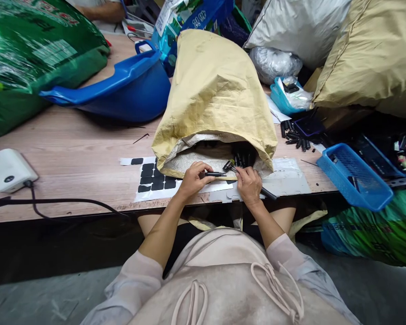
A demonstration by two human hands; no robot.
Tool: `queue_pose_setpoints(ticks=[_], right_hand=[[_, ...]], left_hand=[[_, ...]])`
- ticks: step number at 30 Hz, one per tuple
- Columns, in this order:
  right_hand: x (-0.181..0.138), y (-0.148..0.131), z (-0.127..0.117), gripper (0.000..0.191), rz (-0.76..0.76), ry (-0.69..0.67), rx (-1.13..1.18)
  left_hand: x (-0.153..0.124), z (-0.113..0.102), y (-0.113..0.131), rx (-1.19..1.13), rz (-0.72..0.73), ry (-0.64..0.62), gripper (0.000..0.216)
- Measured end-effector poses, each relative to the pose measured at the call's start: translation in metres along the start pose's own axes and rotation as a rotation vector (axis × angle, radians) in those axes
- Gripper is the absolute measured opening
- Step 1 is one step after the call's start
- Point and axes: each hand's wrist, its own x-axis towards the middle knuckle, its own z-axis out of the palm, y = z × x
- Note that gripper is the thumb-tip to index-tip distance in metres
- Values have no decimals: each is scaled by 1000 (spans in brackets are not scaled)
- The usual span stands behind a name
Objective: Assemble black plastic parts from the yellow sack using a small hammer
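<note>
My left hand [192, 181] pinches a slim black pen-like piece [214, 174] with a thin tip, held level and pointing right. In my right hand [249, 185] is a small hammer [268, 194]; its metal head is close to the tip of the black piece, and its black handle sticks out below the hand. Whether head and piece touch, I cannot tell. Both hands are at the open mouth of a yellow woven sack [219, 95] lying on the table. Dark slender pieces [244, 155] show inside it. A white sheet with black rounded squares [157, 183] lies partly under the sack.
On the wooden table [71, 140] are a blue scoop-like basin [122, 90] and a white box with a cable [10, 169]. To the right are loose black pieces [299, 140] and a blue basket [355, 176]. Full sacks [375, 58] stand behind. Another person's arm [104, 12] shows at upper left.
</note>
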Motion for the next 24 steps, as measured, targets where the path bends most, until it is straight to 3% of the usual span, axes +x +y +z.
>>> queue_pose_setpoints(ticks=[2, 4, 6, 8, 15, 19, 24], right_hand=[[0, -1, 0, 28, -1, -7, -6], [0, -1, -1, 28, 4, -12, -13], [0, -1, -1, 28, 8, -15, -16], [-1, -2, -1, 28, 3, -23, -13], [-1, -3, -1, 29, -2, -27, -22], [0, -3, 0, 30, 1, -31, -22], [-1, -3, 0, 30, -1, -40, -26]], left_hand=[[-20, -6, 15, -134, 30, -90, 16], [-42, -6, 27, -236, 16, -301, 20], [-63, 2, 31, -256, -34, -523, 19], [-80, 20, 22, -199, -120, -642, 16], [-100, 93, -50, 133, -651, -620, 23], [-91, 112, -66, 163, -670, -582, 21], [-86, 117, -68, 161, -615, -565, 29]])
